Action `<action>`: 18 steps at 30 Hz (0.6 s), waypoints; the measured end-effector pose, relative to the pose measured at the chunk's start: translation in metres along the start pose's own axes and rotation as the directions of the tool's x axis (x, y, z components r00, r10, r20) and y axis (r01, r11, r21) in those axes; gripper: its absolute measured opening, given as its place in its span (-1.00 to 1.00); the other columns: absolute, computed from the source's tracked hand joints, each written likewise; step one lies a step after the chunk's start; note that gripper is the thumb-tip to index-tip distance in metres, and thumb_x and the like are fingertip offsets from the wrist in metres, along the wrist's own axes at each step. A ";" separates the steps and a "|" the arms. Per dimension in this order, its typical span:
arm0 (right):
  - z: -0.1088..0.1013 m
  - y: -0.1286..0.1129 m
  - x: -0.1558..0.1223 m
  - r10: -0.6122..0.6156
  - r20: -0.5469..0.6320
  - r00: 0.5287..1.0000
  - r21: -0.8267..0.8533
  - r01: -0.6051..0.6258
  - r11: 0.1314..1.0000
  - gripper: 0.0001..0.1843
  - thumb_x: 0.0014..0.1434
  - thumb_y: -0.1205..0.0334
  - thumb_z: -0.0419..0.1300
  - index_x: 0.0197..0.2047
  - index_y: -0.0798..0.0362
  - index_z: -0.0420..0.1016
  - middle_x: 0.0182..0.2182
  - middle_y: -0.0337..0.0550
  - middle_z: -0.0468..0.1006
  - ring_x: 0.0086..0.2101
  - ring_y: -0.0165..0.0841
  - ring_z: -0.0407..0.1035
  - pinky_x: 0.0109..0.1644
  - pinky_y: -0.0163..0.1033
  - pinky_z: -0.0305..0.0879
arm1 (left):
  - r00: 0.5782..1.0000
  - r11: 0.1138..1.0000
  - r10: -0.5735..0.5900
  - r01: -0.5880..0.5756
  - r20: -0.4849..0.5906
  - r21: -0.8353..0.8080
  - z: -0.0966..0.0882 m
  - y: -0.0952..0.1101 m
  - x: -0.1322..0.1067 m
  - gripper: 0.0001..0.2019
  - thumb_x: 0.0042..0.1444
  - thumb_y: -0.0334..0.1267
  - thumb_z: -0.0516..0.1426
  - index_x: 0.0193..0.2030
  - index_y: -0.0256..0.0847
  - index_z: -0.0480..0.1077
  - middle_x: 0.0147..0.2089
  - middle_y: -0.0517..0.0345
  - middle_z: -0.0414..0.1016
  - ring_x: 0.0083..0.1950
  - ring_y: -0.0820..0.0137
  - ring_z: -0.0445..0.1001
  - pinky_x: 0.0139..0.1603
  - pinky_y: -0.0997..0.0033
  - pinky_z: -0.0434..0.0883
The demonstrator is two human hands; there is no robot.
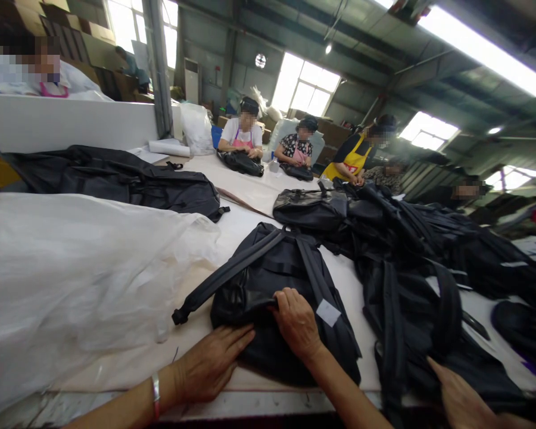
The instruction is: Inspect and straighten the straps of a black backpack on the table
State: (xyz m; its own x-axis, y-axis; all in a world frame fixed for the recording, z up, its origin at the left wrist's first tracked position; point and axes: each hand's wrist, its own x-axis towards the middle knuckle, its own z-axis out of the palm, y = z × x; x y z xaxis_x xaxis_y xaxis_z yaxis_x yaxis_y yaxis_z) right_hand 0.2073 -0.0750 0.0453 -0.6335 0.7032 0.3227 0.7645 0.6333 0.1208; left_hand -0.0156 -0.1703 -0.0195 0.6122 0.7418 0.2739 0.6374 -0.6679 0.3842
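Observation:
A black backpack [268, 271] lies on the table in front of me, its shoulder straps facing up and a small white tag [328, 312] on its right side. My right hand [295, 322] has its fingers curled over a raised fold of the back panel, gripping the fabric. Flat against the bag's lower left, my left hand [217, 360] has its fingers stretched out and holds nothing. One loose strap [223, 280] runs out to the left and ends in a black buckle. The right hand's fingertips are partly hidden behind the fold.
Clear plastic sheeting [80, 286] covers the table's left side. More black backpacks [116, 185] lie behind it, and a pile of bags [402, 238] fills the right. Another person's hand [462, 396] touches a bag at lower right. Several people work across the table.

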 end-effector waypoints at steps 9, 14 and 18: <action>-0.032 -0.042 0.027 -0.130 0.155 0.979 0.287 0.081 0.955 -0.60 0.18 -0.06 0.18 -0.05 0.03 0.31 -0.18 -0.11 0.41 -0.16 -0.21 0.26 -0.11 -0.13 0.18 | 0.973 0.981 -0.193 0.188 -0.129 -0.047 0.020 -0.001 -0.003 -0.51 0.25 -0.34 -0.02 0.32 -0.19 0.04 0.00 -0.07 0.44 -0.04 0.20 0.44 0.01 0.12 0.45; -0.021 -0.046 0.047 -0.202 0.201 0.959 0.255 0.148 0.956 -0.74 0.14 0.08 0.26 -0.25 0.01 0.29 -0.31 -0.23 0.41 -0.27 -0.30 0.28 -0.26 -0.21 0.14 | 0.968 0.974 -0.219 0.210 -0.124 -0.080 0.017 -0.001 -0.001 -0.50 0.23 -0.35 -0.01 0.32 -0.19 0.06 0.08 -0.08 0.40 0.02 0.19 0.42 0.06 0.11 0.42; -0.017 -0.046 0.045 -0.322 0.057 0.945 0.013 0.321 0.947 -0.90 0.25 0.37 0.08 -0.32 0.02 0.26 -0.35 -0.18 0.38 -0.33 -0.27 0.21 -0.31 -0.15 0.04 | 0.940 0.942 -0.300 0.265 -0.161 -0.207 0.014 0.002 0.003 -0.51 0.20 -0.37 -0.01 0.28 -0.17 0.11 0.09 -0.04 0.42 0.04 0.22 0.44 0.07 0.17 0.41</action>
State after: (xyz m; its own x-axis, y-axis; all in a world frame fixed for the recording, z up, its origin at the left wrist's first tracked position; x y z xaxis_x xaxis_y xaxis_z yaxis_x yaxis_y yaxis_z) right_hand 0.1459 -0.0778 0.0703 -0.8515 0.4795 0.2122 0.5186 0.8299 0.2057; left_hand -0.0062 -0.1702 -0.0301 0.3093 0.9074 0.2847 0.6654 -0.4203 0.6168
